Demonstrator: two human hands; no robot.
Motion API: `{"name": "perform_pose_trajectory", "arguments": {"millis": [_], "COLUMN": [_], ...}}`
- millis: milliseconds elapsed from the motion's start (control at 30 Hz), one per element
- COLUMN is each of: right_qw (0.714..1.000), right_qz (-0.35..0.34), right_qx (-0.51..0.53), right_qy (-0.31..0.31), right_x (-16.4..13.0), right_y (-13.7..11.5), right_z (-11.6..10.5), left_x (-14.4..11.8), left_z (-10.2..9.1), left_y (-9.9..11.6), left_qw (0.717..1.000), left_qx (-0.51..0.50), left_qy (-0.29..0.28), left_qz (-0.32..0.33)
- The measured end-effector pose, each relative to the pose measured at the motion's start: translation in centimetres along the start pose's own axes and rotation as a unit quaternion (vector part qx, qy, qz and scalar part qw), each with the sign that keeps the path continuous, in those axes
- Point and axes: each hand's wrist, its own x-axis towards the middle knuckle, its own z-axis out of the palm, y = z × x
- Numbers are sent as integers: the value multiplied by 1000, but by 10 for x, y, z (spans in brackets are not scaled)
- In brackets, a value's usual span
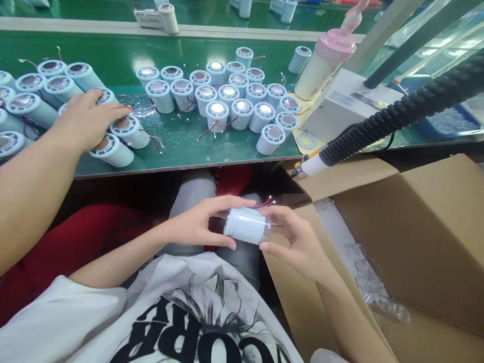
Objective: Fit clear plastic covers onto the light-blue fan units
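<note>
Both hands, left hand (200,224) and right hand (293,237), are clamped on the ends of a white cylinder (245,225) held over the lap, apparently checking or capping it; next likely needs a steady two-handed twist.

White cylinder (245,225) in my view, lying sideways.
Red and white wires trail from its far end, below the bench edge.
</note>
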Motion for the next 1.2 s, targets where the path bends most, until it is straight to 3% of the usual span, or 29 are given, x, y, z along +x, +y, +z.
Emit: {"name": "perform_pose_trajectory", "arguments": {"millis": [500,867,1200], "right_qw": [967,924,947], "right_qz": [156,261,196], "right_qx": [203,280,253], "right_qy": [1,-23,-12], "right_x": [8,14,5], "right_y": [2,10,4], "right_z": [5,13,14], "left_x": [0,-1,-2], "left_z": [-3,-3,-3], "left_y": [-1,-5,0], "left_qw": [994,997,996], "left_qx": [85,44,44], "left_qy": [-13,-5,-1], "left_qz": [64,63,81]}}
